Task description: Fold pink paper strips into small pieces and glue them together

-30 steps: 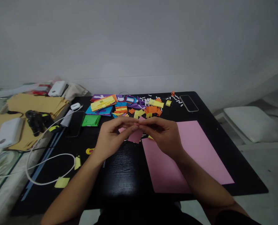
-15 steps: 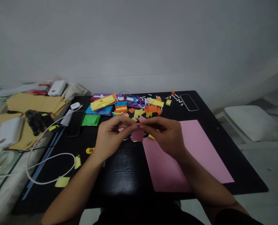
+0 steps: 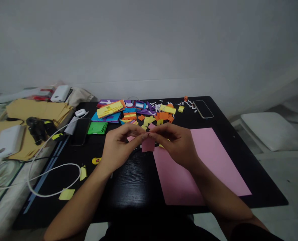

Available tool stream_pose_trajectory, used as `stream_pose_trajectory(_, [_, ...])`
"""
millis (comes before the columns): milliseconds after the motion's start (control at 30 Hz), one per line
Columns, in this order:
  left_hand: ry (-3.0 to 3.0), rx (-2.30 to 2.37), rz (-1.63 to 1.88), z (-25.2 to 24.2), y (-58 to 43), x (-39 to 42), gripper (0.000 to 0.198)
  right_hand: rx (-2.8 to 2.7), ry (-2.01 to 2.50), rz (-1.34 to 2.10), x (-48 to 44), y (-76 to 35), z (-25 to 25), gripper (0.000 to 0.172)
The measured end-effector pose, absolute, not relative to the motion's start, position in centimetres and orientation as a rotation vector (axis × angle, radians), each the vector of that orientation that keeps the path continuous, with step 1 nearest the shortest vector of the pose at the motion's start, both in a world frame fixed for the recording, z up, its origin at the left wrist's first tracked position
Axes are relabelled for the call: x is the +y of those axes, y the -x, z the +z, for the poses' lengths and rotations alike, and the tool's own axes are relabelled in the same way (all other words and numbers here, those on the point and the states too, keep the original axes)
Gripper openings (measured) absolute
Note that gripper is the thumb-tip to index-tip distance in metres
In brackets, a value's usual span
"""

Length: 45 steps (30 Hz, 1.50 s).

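Observation:
My left hand and my right hand meet above the middle of the black table. Both pinch the top edge of a small pink paper piece, which hangs down between the fingertips. A large pink paper sheet lies flat on the table just right of and under my right hand. Behind the hands is a heap of coloured paper scraps, orange, yellow, purple and blue.
A green paper stack and a dark phone lie left of the scraps; another phone lies far right. A white cable loops at the left edge. Brown envelopes, white boxes and a black object sit further left.
The small pink piece hangs straighter and a little further right between my fingertips. My hands have shifted only slightly.

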<state>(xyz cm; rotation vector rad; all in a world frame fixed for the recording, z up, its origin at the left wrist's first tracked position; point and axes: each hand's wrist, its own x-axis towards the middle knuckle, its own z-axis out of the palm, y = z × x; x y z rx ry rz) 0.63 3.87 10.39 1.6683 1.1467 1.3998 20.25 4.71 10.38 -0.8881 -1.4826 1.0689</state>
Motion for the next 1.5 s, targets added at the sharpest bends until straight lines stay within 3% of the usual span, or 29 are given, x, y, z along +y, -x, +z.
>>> stream_pose_trajectory(400, [-2.034, 1.163, 1.335, 11.25, 0.20, 3.99, 0.004, -1.561, 0.913, 0.970, 4.53, -20.38, 10.46, 0.004])
stream_pose_trajectory(1067, [-2.142, 1.139, 1.327, 11.15, 0.05, 4.06, 0.004, -1.652, 0.885, 0.912, 4.60, -20.48, 10.34, 0.004])
stream_pose_trajectory(1200, [-2.121, 1.135, 1.323, 11.16, -0.03, 4.09, 0.005, -1.598, 0.866, 0.987, 4.78, -20.17, 10.00, 0.003])
stream_pose_trajectory(1367, [-1.970, 1.179, 1.354, 10.85, -0.20, 4.12, 0.007, -1.472, 0.833, 1.229, 5.04, -19.92, 9.82, 0.015])
stream_pose_trajectory(1500, [-1.882, 1.198, 1.338, 10.67, -0.26, 4.17, 0.006, -1.464, 0.886, 1.195, 4.92, -20.01, 9.97, 0.010])
